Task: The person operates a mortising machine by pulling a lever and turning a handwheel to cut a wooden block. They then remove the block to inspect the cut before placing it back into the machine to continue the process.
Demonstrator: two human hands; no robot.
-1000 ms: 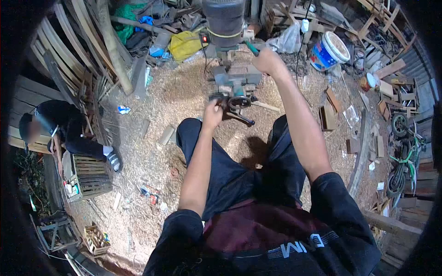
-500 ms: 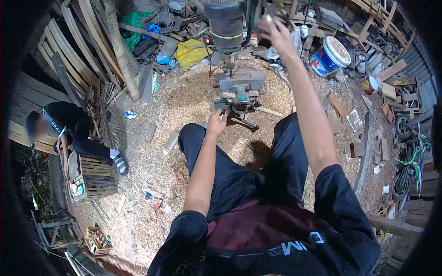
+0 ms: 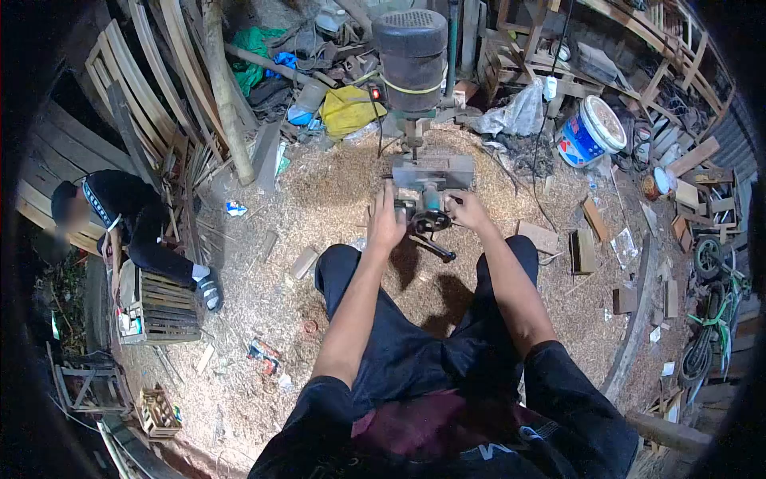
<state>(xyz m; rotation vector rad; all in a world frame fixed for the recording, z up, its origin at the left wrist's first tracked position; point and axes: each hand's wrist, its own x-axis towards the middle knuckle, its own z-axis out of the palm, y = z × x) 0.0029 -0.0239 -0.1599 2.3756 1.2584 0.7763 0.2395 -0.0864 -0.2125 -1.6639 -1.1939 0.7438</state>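
In front of me stands a drilling machine with a dark cylindrical motor [image 3: 409,60]. Below the motor, a grey vise with a wooden block [image 3: 433,171] in it sits on a sliding base. My left hand [image 3: 387,222] is at the left side of the base, its fingers stretched forward and apart; whether they touch the metal is hard to tell. My right hand [image 3: 469,212] is closed at the right of the round handwheel [image 3: 432,222], fingers on its small dark handle. A dark crank lever [image 3: 432,248] points toward me below the wheel.
Wood shavings cover the ground. A person [image 3: 128,219] sits at left by a slatted crate [image 3: 169,307]. A white-and-blue bucket [image 3: 591,132], a yellow cloth [image 3: 349,112] and loose boards [image 3: 590,251] lie around. A small green bike [image 3: 712,303] is at the right.
My right hand has come down from beside the motor to the handwheel. My left hand has shifted slightly forward, its fingers now extended. The camera view has tilted a little.
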